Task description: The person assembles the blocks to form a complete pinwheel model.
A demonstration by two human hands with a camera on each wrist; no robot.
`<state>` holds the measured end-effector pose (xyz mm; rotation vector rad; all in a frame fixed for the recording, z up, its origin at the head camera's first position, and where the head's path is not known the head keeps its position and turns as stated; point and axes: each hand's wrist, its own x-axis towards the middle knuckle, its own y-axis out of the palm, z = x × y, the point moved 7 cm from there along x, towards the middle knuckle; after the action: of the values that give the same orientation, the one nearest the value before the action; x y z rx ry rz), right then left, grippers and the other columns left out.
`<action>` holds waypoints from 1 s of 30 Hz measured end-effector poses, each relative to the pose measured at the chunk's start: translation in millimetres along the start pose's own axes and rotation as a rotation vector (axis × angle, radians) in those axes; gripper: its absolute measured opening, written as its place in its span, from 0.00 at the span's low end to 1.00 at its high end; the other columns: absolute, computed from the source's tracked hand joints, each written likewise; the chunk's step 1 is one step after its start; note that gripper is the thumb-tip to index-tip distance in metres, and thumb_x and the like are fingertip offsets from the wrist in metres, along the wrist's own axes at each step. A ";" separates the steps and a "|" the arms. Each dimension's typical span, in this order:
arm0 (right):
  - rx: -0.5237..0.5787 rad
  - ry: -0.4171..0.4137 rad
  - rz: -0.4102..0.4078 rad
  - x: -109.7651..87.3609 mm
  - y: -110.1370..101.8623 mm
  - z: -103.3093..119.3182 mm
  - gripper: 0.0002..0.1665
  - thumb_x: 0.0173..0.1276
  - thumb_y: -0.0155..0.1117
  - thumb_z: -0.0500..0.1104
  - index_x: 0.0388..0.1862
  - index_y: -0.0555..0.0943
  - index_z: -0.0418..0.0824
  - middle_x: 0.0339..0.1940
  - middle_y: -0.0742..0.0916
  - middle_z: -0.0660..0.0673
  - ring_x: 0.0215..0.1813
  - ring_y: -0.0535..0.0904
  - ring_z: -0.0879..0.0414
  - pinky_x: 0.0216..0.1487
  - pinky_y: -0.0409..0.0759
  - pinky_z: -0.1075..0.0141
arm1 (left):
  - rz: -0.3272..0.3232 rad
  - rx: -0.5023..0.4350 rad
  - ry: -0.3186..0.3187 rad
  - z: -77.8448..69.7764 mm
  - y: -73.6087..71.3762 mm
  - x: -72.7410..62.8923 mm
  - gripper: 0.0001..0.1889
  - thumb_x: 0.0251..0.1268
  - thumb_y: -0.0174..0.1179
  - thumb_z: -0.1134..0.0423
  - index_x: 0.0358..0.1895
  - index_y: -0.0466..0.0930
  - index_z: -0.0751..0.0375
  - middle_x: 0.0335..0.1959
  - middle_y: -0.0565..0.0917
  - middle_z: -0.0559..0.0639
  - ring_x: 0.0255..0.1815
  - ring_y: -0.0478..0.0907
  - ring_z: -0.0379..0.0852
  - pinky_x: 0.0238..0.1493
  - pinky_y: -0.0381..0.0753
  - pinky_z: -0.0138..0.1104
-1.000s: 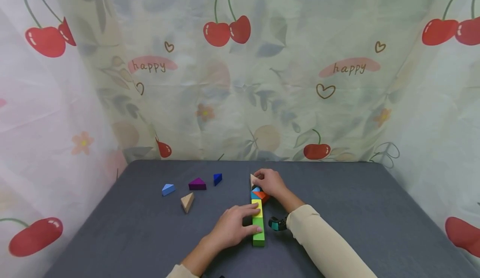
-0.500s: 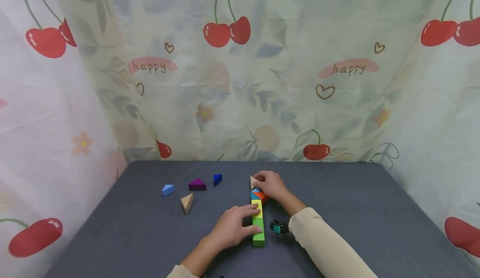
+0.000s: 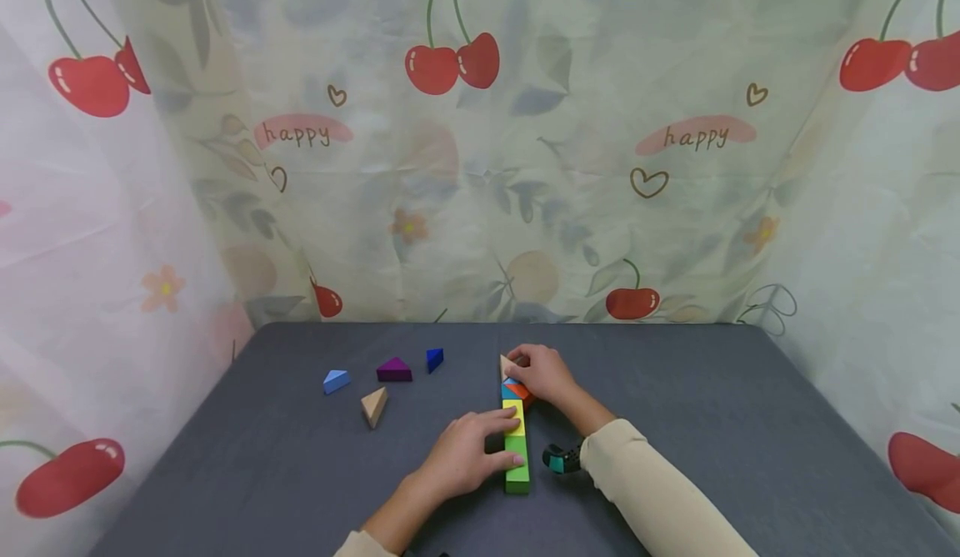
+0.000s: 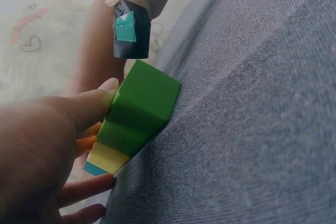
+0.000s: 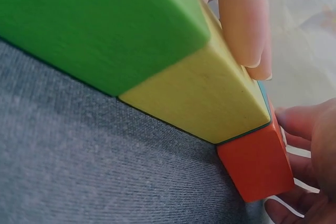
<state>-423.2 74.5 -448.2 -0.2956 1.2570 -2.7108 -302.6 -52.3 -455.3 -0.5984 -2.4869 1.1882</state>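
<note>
Blocks in a straight row on the dark grey counter [image 3: 675, 424]: green block [image 3: 517, 461] nearest the person, then yellow block [image 3: 514, 416], then an orange block [image 3: 521, 391] with a blue piece [image 3: 511, 387] beside it, and a tan wedge [image 3: 506, 365] at the far end. Left hand [image 3: 459, 459] lies against the row's left side, fingers straight, thumb tip touching the green block, fingertips on the yellow one; nothing gripped. Right hand [image 3: 542, 373] sits at the far end, fingers curled round the tan wedge and touching the orange block. Black-and-teal wrist device [image 3: 561, 458] just right of the green block, on a beige sleeve [image 3: 652, 490].

Loose pieces well left of the row: light blue wedge [image 3: 335, 380], purple triangle [image 3: 393, 369], dark blue wedge [image 3: 434, 359], second tan triangle [image 3: 373, 406].

Backdrop curtain [image 3: 480, 140] printed with cherries, hearts and flowers; the word "happy" [image 3: 297, 132] reads twice, on pink patches, second one at right [image 3: 699, 136]. No brand marks readable on the blocks.
</note>
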 end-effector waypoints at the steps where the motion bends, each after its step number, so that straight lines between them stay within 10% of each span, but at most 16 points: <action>1: 0.000 -0.003 -0.001 0.0 0.3 -0.4 0.13 0.68 0.66 0.46 0.49 0.84 0.43 0.40 0.86 0.48 0.39 0.80 0.54 0.41 0.80 0.61 | 0.001 0.000 -0.001 0.2 0.0 0.0 0.29 0.61 0.62 0.39 0.63 0.78 0.45 0.67 0.72 0.38 0.65 0.70 0.50 0.62 0.66 0.55; 30: 0.025 0.001 -0.053 -5.0 -5.3 -4.0 0.11 0.66 0.69 0.46 0.44 0.86 0.42 0.36 0.87 0.48 0.35 0.80 0.56 0.35 0.80 0.64 | -0.006 0.000 0.003 0.8 0.2 0.0 0.28 0.61 0.62 0.40 0.63 0.78 0.46 0.67 0.72 0.39 0.65 0.70 0.52 0.61 0.66 0.56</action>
<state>-419.5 81.9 -447.3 -0.3290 1.2319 -2.7695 -302.9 -52.7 -455.9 -0.5913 -2.4847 1.1843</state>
